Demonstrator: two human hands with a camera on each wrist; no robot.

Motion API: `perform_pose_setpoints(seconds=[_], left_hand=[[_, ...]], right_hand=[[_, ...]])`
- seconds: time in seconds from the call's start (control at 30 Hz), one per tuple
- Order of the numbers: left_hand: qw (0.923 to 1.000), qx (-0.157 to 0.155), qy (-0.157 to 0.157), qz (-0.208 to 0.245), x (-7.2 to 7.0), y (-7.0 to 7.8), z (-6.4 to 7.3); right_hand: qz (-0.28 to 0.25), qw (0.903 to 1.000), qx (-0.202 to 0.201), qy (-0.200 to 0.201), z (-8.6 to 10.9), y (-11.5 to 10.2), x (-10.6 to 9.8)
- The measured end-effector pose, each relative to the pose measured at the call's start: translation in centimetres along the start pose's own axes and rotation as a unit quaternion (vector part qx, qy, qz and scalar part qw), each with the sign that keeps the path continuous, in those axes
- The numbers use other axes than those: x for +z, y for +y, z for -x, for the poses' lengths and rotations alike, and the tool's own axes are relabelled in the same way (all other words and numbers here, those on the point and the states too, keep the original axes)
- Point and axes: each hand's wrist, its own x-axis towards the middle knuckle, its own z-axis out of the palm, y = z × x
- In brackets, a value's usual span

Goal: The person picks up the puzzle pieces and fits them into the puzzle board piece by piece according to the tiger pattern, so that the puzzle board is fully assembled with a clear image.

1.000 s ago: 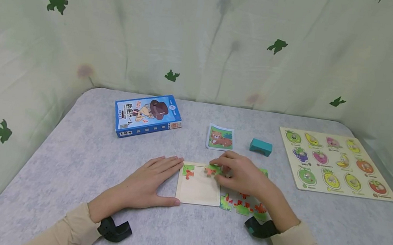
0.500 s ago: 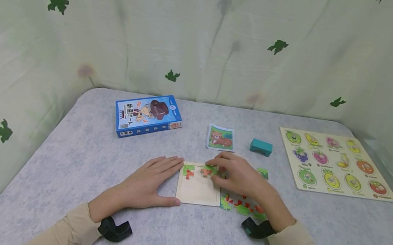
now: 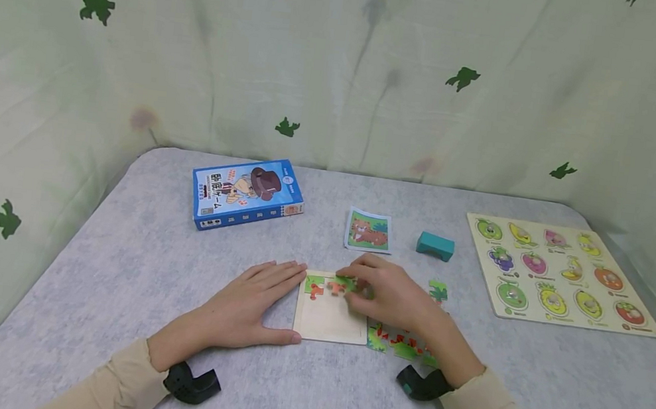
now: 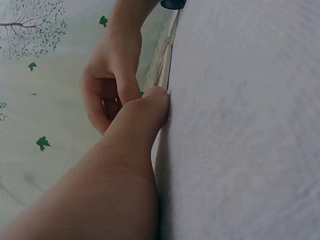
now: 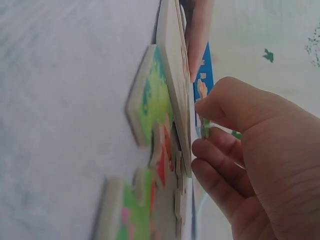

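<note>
A square wooden puzzle tray (image 3: 329,321) lies mid-table in the head view. One green-and-red jigsaw piece (image 3: 315,286) sits in its upper left corner. My left hand (image 3: 248,306) rests at the tray's left side, fingers extended and thumb spread near the lower left corner. Over the tray's upper part, my right hand (image 3: 387,294) pinches another green-and-red jigsaw piece (image 3: 339,285), just right of the corner piece. In the right wrist view, the held piece (image 5: 205,128) shows between thumb and fingers. Several loose pieces (image 3: 405,350) lie right of the tray, partly hidden by my right arm.
Behind the tray lie a picture card of a bear (image 3: 368,231) and a teal block (image 3: 435,246). A blue game box (image 3: 247,193) is at the back left. A fruit puzzle board (image 3: 561,272) lies far right. A curtain (image 3: 342,66) hangs behind the table.
My right hand has moved a little left across the tray with the pinched piece, closer to the corner piece. More of the loose pieces at the right show. My left hand stays put.
</note>
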Motion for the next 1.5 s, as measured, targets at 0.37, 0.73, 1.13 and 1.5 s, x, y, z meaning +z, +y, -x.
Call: perform_pose_setpoints(seconds=[0.37, 0.73, 1.13, 1.5], left_hand=[[1.0000, 0.002, 0.002, -0.001, 0.2, -0.1, 0.0], [1.0000, 0.003, 0.002, 0.003, 0.2, -0.1, -0.1], [1.0000, 0.003, 0.002, 0.006, 0.0, 0.0, 0.0], [0.9999, -0.005, -0.004, 0.010, 0.1, -0.2, 0.0]], right_hand=[[0.002, 1.0000, -0.001, 0.001, -0.3, -0.3, 0.6], [0.005, 0.9996, -0.023, 0.013, -0.4, -0.4, 1.0], [0.014, 0.9994, -0.028, 0.018, -0.5, -0.6, 1.3], [0.028, 0.9987, -0.039, 0.016, -0.6, -0.4, 1.5]])
